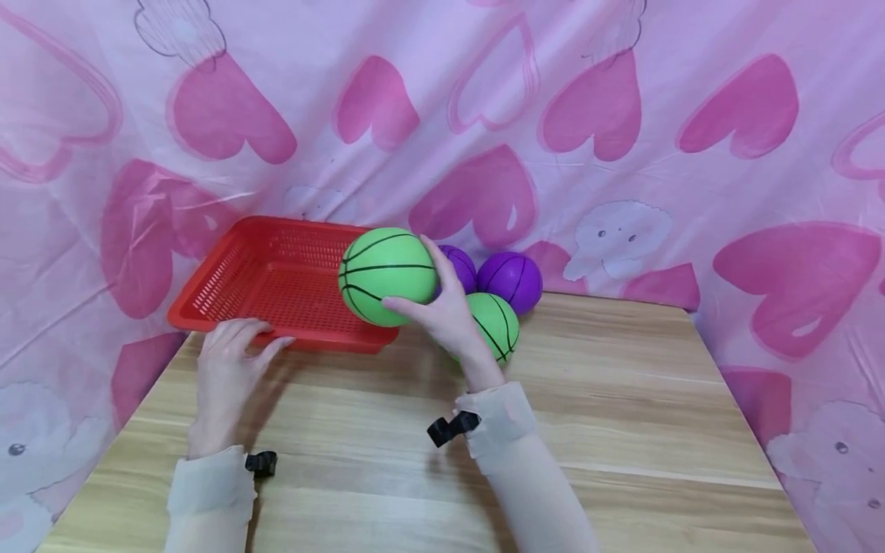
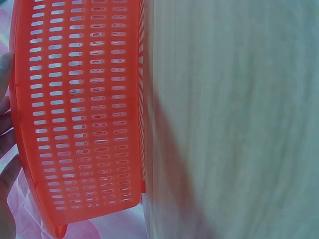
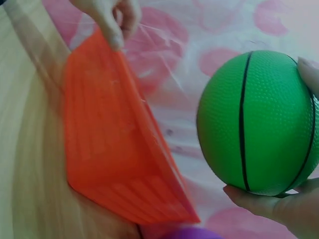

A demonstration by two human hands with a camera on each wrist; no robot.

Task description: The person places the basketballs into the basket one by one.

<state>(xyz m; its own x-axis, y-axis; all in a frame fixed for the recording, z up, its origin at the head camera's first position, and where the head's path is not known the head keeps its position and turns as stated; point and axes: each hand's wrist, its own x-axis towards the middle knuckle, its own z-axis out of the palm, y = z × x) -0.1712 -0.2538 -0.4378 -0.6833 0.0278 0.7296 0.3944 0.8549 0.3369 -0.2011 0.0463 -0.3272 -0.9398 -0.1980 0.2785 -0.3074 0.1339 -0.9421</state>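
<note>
My right hand (image 1: 449,311) grips a small green basketball (image 1: 387,276) between thumb and fingers, raised over the right end of a red plastic basket (image 1: 283,338). Seen from the right wrist, the green ball (image 3: 259,124) is clear of the basket (image 3: 114,129). My left hand (image 1: 231,369) holds the basket's near rim toward its left side, thumb and fingers at the edge. In the left wrist view, fingertips (image 2: 6,132) show along the rim of the slotted basket wall (image 2: 79,109). The inside of the basket shows only its slotted floor.
A second green basketball (image 1: 496,326) rests on the wooden table (image 1: 622,430) right of the basket, partly behind my right wrist. Behind it sit a purple ball (image 1: 512,283) and another purple ball (image 1: 458,265), partly hidden by my hand. A pink heart-patterned cloth (image 1: 484,100) hangs behind the table.
</note>
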